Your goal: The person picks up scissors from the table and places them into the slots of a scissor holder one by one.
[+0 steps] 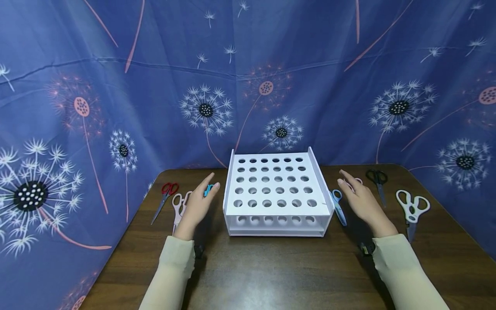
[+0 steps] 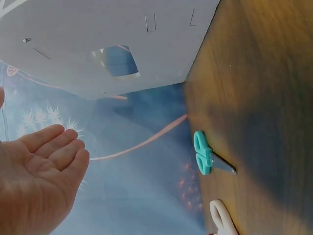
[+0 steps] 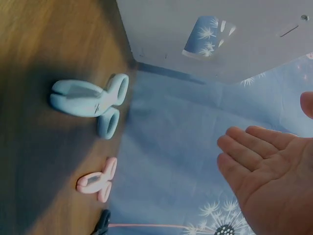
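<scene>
A white rack (image 1: 275, 185) with rows of round holes stands in the middle of the table. My left hand (image 1: 198, 206) hovers to its left, fingers straight and palm turned toward the rack, holding nothing. Teal-handled scissors (image 2: 204, 152) lie behind that hand, partly covered by it in the head view. On the rack's other side my right hand (image 1: 364, 204) is held up the same way, its fingers extended and empty. Light blue scissors (image 3: 90, 98) lie between it and the rack. Pink scissors (image 3: 98, 181) lie beyond the right hand, mostly hidden in the head view.
Red-handled scissors (image 1: 166, 196) and pale pink-handled scissors (image 1: 178, 209) lie at the left of the brown table (image 1: 271, 271). Black-handled scissors (image 1: 377, 181) and white-handled scissors (image 1: 412, 209) lie at the right. A blue dandelion-patterned cloth (image 1: 248, 77) hangs behind.
</scene>
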A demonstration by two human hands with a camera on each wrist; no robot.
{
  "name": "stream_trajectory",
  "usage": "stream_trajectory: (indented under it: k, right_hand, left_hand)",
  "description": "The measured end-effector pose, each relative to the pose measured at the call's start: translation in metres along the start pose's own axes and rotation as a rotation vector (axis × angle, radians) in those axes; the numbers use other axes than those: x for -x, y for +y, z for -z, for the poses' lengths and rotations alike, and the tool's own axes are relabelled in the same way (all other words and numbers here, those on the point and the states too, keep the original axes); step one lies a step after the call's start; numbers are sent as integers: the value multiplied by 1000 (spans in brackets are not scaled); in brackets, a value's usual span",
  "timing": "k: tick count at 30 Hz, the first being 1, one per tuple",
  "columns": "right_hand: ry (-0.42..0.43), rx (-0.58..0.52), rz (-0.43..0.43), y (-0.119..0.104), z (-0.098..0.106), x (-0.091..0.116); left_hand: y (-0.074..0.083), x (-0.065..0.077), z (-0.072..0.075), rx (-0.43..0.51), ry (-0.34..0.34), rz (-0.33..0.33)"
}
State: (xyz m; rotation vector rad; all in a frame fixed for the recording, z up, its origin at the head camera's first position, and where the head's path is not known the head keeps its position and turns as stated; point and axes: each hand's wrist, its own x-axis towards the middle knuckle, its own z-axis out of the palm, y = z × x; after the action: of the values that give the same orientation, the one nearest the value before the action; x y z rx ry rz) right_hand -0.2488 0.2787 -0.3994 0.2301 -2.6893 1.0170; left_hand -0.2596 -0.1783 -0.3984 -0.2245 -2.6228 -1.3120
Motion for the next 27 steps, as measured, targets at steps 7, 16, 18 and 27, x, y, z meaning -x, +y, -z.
stream_trajectory:
  k: [7, 16, 18, 27]
  right_hand:
    - [27, -102, -9, -12, -1, -2]
    - [-7, -201, -5, -21, -6, -7]
    - [-19, -217, 2, -21, -6, -8]
    - [-99, -331, -29, -29, -6, -5]
  left_hand:
    - [6, -3, -2, 145, -64, 54]
    - [16, -8, -7, 315, -112, 52]
    - [18, -8, -8, 327, -123, 55]
    - [20, -8, -15, 408, -149, 27]
